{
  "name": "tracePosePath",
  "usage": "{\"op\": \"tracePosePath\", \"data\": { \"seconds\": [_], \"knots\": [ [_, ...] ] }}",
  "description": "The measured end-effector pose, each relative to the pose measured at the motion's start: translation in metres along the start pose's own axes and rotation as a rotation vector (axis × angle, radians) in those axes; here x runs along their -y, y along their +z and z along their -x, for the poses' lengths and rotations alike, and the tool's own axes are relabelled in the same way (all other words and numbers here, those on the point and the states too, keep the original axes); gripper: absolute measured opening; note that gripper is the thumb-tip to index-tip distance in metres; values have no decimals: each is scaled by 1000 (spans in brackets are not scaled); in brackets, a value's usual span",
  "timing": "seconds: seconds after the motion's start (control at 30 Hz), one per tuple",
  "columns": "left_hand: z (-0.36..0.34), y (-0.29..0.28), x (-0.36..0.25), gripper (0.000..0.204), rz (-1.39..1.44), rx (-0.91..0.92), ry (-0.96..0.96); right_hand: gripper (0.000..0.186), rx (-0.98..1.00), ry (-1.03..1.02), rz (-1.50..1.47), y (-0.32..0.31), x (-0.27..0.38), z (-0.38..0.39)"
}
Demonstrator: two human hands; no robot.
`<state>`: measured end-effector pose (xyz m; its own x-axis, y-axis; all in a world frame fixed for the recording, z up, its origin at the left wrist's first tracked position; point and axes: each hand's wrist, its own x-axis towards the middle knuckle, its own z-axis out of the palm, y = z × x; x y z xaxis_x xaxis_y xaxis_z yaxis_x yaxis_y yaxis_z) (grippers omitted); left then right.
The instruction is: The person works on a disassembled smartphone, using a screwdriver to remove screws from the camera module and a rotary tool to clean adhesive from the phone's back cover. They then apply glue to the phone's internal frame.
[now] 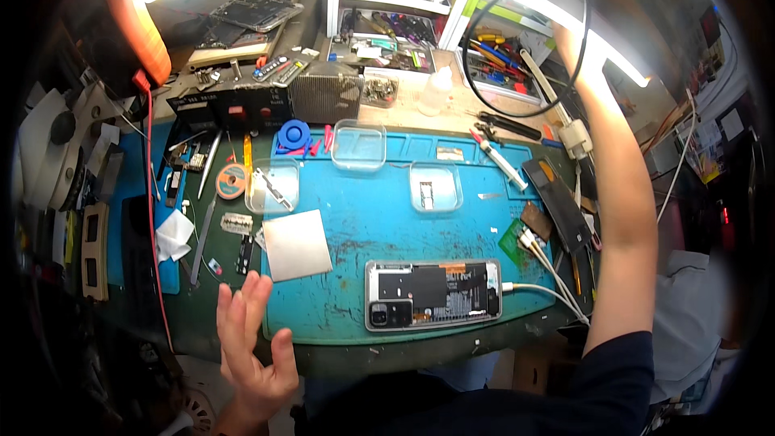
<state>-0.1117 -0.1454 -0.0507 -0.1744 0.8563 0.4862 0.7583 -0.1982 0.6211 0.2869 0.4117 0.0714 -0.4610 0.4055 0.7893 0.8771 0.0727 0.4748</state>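
Observation:
My left hand is raised at the front edge of the bench, fingers stretched and thumb apart, holding nothing. My right arm reaches far up to the right. Its hand goes behind the bright lamp bar, so its fingers are hidden. On the blue mat lies a phone with its back cover off, the inside parts showing. A white cable is plugged into its right end. A square metal plate lies on the mat beyond my left hand, close to a razor blade.
Clear plastic boxes stand along the mat's far side. A syringe and a dark phone-shaped panel lie at the right. A lamp bar and a looped black cable hang above. A red cable runs down the left.

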Motion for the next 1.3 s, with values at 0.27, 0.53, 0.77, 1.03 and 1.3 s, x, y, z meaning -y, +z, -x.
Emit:
{"op": "tracePosePath", "data": {
  "seconds": [0.27, 0.53, 0.77, 1.03, 1.3],
  "knots": [
    [-10, 16, -1, 61, 39, -147, 121, 39, 733, 1085, -1762, -238, -9, 143],
    [20, 39, -56, 44, 307, -4, 430, 54, 829, 1065, -2326, -429, 70, 238],
    [61, 73, -91, 34, 426, 105, 448, 31, 881, 1042, -2712, -487, 128, 300],
    [79, 59, -84, 28, 722, 357, 214, 32, 526, 189, -2265, -486, 136, 297],
    [66, 48, -104, 59, 955, 394, -144, 34, 459, 140, -2104, -469, 131, 266]
  ]
}}
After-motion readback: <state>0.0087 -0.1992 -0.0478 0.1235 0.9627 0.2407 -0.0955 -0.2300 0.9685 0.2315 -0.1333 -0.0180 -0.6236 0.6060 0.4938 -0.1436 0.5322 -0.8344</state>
